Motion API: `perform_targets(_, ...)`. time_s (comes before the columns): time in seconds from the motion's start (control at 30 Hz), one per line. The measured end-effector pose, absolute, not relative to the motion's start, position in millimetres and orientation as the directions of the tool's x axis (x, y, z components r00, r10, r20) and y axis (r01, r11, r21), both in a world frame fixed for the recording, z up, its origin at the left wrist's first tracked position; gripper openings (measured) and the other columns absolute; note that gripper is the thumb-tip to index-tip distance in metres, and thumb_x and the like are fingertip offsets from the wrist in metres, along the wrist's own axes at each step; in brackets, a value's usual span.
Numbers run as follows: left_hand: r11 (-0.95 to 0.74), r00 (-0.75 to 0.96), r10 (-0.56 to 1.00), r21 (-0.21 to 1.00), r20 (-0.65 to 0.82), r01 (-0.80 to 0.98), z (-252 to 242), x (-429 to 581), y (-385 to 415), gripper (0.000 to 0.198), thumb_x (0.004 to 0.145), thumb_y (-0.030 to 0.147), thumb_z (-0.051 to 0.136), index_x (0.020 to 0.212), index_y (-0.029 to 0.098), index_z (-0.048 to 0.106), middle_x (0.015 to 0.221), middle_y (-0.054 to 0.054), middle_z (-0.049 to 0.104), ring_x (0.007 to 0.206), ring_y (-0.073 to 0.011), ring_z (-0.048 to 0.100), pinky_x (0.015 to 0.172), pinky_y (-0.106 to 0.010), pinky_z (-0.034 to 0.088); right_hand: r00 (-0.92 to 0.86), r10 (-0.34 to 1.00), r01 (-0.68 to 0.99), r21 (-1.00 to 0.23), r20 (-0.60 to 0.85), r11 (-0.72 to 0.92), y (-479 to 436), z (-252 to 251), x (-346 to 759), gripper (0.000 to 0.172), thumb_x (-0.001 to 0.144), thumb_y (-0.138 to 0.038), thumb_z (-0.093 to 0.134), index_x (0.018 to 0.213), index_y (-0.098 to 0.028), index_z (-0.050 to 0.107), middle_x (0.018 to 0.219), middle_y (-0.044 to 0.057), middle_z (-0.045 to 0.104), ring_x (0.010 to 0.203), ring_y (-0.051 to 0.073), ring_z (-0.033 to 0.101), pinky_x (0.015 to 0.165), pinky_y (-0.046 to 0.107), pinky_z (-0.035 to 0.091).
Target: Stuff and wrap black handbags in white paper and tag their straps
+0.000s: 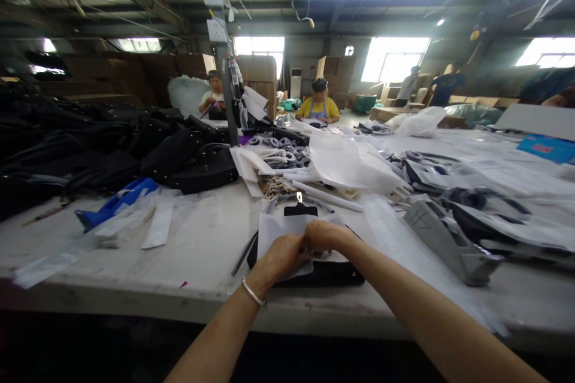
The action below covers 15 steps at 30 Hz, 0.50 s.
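A black bag lies on the table in front of me, its flap strap with a metal clasp pointing away. Over the bag is spread a thin white sheet. My left hand is closed with its fingers on the sheet, and a light bangle circles the wrist. Right beside it, my right hand is closed too, pinching the sheet at the same spot. The two hands touch, and they hide their fingertips and the middle of the bag.
Black bags are heaped at the left, near a blue tape dispenser. A grey tape dispenser stands at the right. White sheets pile up beyond my bag. Across the table sits a person in yellow; a metal post rises behind.
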<state>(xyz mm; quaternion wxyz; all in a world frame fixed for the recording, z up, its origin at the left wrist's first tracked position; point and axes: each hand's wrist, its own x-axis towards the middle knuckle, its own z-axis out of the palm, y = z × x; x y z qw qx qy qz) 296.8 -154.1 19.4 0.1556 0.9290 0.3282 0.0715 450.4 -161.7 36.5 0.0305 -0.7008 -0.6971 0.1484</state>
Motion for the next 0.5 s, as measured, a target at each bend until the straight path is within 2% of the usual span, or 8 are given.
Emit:
perform_targets(0.07, -0.734, 0.762, 0.644, 0.337, 0.067, 0.59, 10, 294, -155, 0.021, 0.087, 0.027, 0.064, 0.107, 0.023, 0.065, 0.101, -0.005, 0.071, 0.09, -0.0219, 0.068, 0.078, -0.03, 0.052, -0.018, 0.977, 0.972, -0.234, -0.211, -0.033, -147, 43, 450, 0.01, 0.063, -0.011, 0.076, 0.061, -0.017, 0.069, 0.055, 0.004, 0.066, 0.063, 0.021, 0.068, 0.06, 0.026, 0.05)
perform_targets(0.13, -0.758, 0.76, 0.634, 0.312, 0.145, 0.573, -3, 292, -156, 0.021, 0.088, 0.026, 0.064, 0.108, 0.022, 0.063, 0.11, -0.008, 0.068, 0.101, -0.0243, 0.066, 0.087, -0.035, 0.052, -0.004, 0.982, 0.976, -0.217, -0.186, -0.037, -142, 42, 447, 0.004, 0.074, -0.014, 0.071, 0.071, -0.017, 0.072, 0.063, 0.006, 0.07, 0.068, 0.022, 0.069, 0.062, 0.027, 0.05)
perform_targets(0.23, -0.804, 0.735, 0.593, 0.278, 0.329, 0.525, -21, 290, -156, 0.022, 0.085, 0.027, 0.07, 0.105, 0.021, 0.063, 0.117, -0.009, 0.066, 0.123, -0.0294, 0.055, 0.108, -0.05, 0.041, 0.016, 1.0, 0.98, -0.196, -0.025, -0.021, -154, 24, 444, 0.019, 0.093, -0.02, 0.053, 0.095, -0.019, 0.071, 0.093, 0.011, 0.074, 0.092, 0.023, 0.068, 0.078, 0.03, 0.048)
perform_targets(0.3, -0.794, 0.69, 0.608, 0.316, 0.392, 0.519, -28, 289, -153, 0.027, 0.084, 0.026, 0.071, 0.109, 0.021, 0.061, 0.122, -0.008, 0.065, 0.134, -0.0301, 0.047, 0.117, -0.056, 0.03, -0.008, 0.99, 0.985, -0.169, 0.14, 0.032, -166, 7, 446, 0.024, 0.098, -0.022, 0.046, 0.097, -0.019, 0.07, 0.101, 0.01, 0.071, 0.099, 0.024, 0.064, 0.086, 0.033, 0.045)
perform_targets(0.33, -0.771, 0.663, 0.636, 0.363, 0.395, 0.524, -30, 289, -151, 0.026, 0.086, 0.025, 0.068, 0.111, 0.021, 0.06, 0.122, -0.008, 0.066, 0.134, -0.0287, 0.048, 0.118, -0.057, 0.028, -0.032, 0.976, 0.986, -0.154, 0.217, 0.066, -171, -1, 448, 0.024, 0.098, -0.022, 0.046, 0.094, -0.019, 0.07, 0.101, 0.01, 0.07, 0.101, 0.024, 0.063, 0.089, 0.034, 0.044)
perform_targets(0.4, -0.695, 0.596, 0.713, 0.484, 0.369, 0.532, -33, 287, -145, 0.02, 0.094, 0.021, 0.055, 0.113, 0.02, 0.058, 0.118, -0.007, 0.067, 0.125, -0.0232, 0.057, 0.116, -0.051, 0.036, -0.076, 0.945, 0.983, -0.137, 0.317, 0.125, -176, -13, 451, 0.024, 0.099, -0.023, 0.046, 0.094, -0.02, 0.07, 0.101, 0.009, 0.07, 0.102, 0.025, 0.06, 0.095, 0.037, 0.041)
perform_targets(0.47, -0.622, 0.537, 0.773, 0.569, 0.337, 0.538, -35, 287, -137, 0.023, 0.097, 0.016, 0.043, 0.115, 0.018, 0.058, 0.117, -0.008, 0.068, 0.116, -0.019, 0.062, 0.109, -0.042, 0.045, -0.091, 0.944, 0.978, -0.153, 0.317, 0.145, -175, -19, 454, 0.024, 0.099, -0.023, 0.046, 0.101, -0.021, 0.07, 0.105, 0.008, 0.07, 0.105, 0.025, 0.059, 0.101, 0.039, 0.037)
perform_targets(0.5, -0.609, 0.53, 0.784, 0.571, 0.325, 0.551, -36, 288, -134, 0.025, 0.097, 0.015, 0.042, 0.116, 0.017, 0.058, 0.119, -0.01, 0.067, 0.117, -0.0194, 0.061, 0.107, -0.04, 0.047, -0.089, 0.949, 0.976, -0.162, 0.303, 0.143, -174, -21, 454, 0.024, 0.1, -0.024, 0.046, 0.104, -0.021, 0.069, 0.106, 0.008, 0.07, 0.106, 0.025, 0.059, 0.105, 0.04, 0.035)
